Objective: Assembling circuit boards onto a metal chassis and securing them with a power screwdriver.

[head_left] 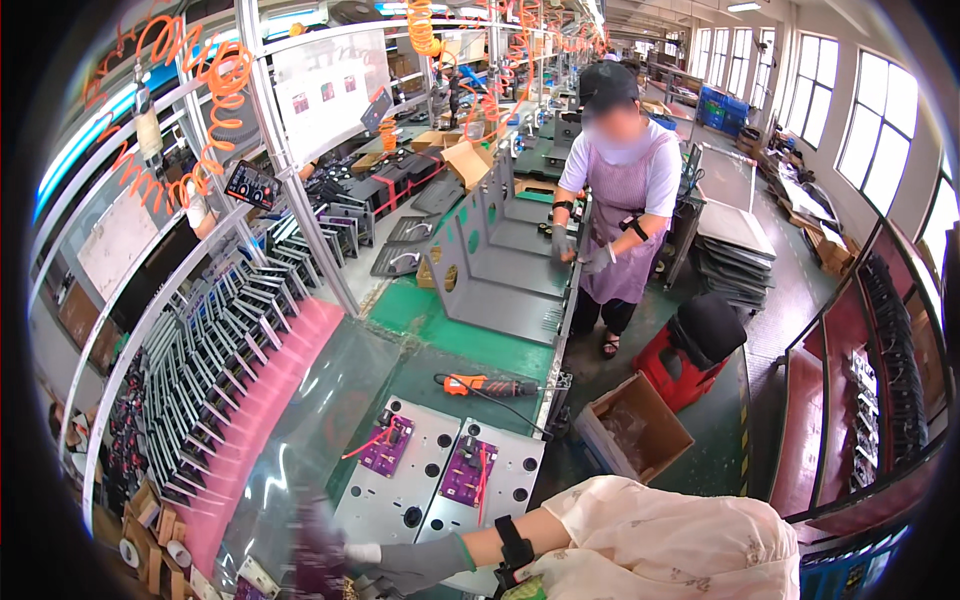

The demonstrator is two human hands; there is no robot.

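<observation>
My right hand (420,566), in a grey glove with a pale fingertip, reaches leftward along the bottom edge. At its fingertips a dark purple circuit board (320,550) is smeared by motion; the fingers appear closed on it. My left hand does not show. Just beyond the right hand, two pale metal plates (410,470) with round holes lie side by side on the bench. On the left plate rests a purple circuit board (386,446) with a red wire. Another purple board (468,472), also red-wired, sits on the right plate.
An orange-and-black power screwdriver (485,385) lies beyond the plates, its cord trailing. Grey bent metal panels (510,300) stand farther along. A co-worker (625,190) stands beside them. Rows of metal brackets (215,370) line the pink sheet at left. A cardboard box (640,425) is at right.
</observation>
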